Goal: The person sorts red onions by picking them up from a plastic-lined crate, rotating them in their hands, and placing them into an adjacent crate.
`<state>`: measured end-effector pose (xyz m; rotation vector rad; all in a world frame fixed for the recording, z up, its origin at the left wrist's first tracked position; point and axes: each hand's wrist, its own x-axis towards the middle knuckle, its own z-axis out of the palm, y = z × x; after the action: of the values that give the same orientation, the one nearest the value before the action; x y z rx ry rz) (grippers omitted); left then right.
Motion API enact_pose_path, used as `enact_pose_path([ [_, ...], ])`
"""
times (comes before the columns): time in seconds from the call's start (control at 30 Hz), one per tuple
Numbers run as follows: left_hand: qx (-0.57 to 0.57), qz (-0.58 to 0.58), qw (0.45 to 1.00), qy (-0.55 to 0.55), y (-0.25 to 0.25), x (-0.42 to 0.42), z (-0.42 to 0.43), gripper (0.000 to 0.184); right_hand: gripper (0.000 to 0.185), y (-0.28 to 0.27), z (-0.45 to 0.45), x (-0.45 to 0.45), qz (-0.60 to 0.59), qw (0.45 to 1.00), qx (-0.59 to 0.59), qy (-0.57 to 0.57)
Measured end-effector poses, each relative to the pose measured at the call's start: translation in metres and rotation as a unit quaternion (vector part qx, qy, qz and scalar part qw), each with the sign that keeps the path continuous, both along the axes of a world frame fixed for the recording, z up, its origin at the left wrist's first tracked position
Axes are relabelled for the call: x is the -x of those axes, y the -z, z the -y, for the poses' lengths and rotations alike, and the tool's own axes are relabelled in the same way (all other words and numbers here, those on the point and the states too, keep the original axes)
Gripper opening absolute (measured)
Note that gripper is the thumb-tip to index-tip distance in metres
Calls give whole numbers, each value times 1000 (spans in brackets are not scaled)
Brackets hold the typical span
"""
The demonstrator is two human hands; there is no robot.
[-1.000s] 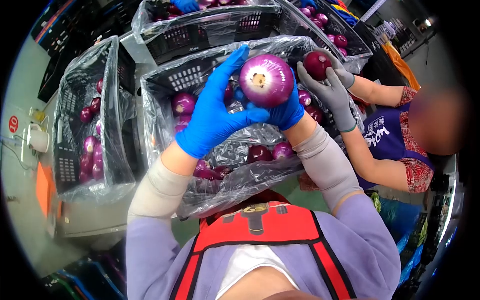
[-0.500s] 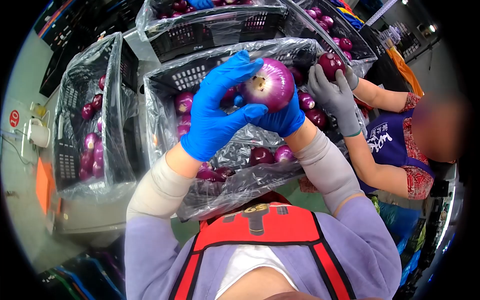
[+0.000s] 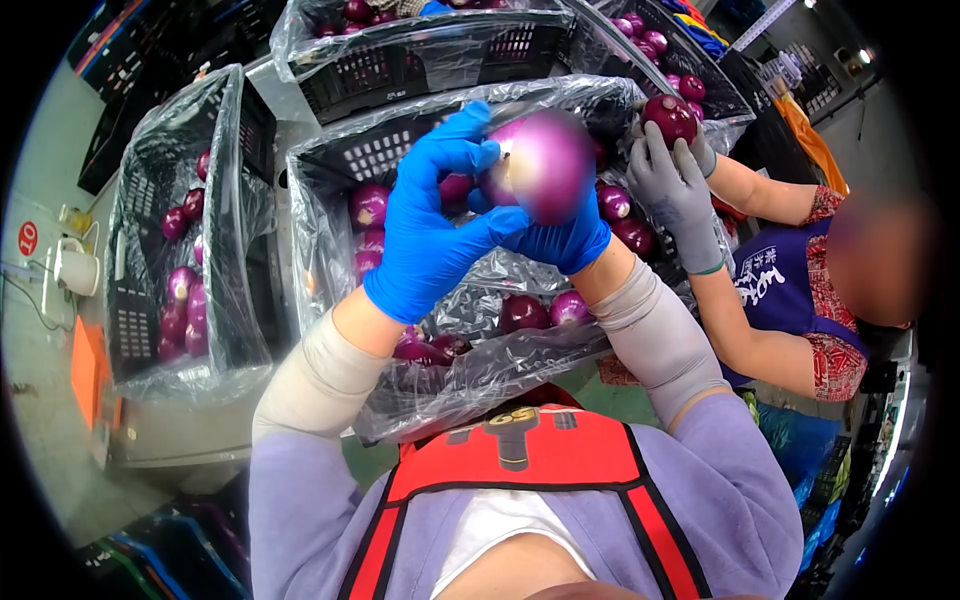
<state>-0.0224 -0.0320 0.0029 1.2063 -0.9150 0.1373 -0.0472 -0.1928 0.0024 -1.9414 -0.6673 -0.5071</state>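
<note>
A large purple-red onion (image 3: 545,165) is raised above the middle crate, partly blurred, its pale end turned to the left. My left hand (image 3: 430,215), in a blue glove, curves round the onion's left side with the thumb beneath. Under and behind the onion, my right hand (image 3: 570,240) supports it in a matching blue glove; most of its fingers are hidden. Below both hands is a black crate (image 3: 375,155) lined with clear plastic. Several onions lie in it, among them a dark onion (image 3: 523,313) near the front.
On the right, a co-worker's grey-gloved hands (image 3: 675,205) hold a smaller dark onion (image 3: 669,119) beside my right hand. Another lined crate (image 3: 135,300) with onions stands at left. Further onion crates stand behind, including a far crate (image 3: 420,70) where another person's hand shows.
The onion has turned in my hands, its pale end shifting left. My left fingers have bent and moved slightly left. The co-worker's onion has shifted a little, and the hand in the far crate has moved.
</note>
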Motion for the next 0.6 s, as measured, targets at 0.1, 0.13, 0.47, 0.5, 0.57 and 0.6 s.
enact_pose_path([
  [0.1,-12,-70,995,-65,-4,6,2,78,44,-3,5,0,-245,898,-331,-158],
  [0.13,-12,-70,995,-65,-4,6,1,78,43,-4,6,0,-316,820,-435,-195],
  [0.47,-9,-417,898,140,-17,-3,-2,74,44,-5,36,-1,-200,949,-241,-33],
  [0.5,-30,-499,846,184,-18,-5,-4,70,46,-10,31,0,-196,928,-310,-62],
  [0.57,-36,-499,840,209,-16,-3,-5,71,56,-10,32,0,-219,902,-366,-75],
  [0.6,-42,-498,833,236,-14,-3,-5,74,56,-7,31,-1,-219,901,-366,-76],
])
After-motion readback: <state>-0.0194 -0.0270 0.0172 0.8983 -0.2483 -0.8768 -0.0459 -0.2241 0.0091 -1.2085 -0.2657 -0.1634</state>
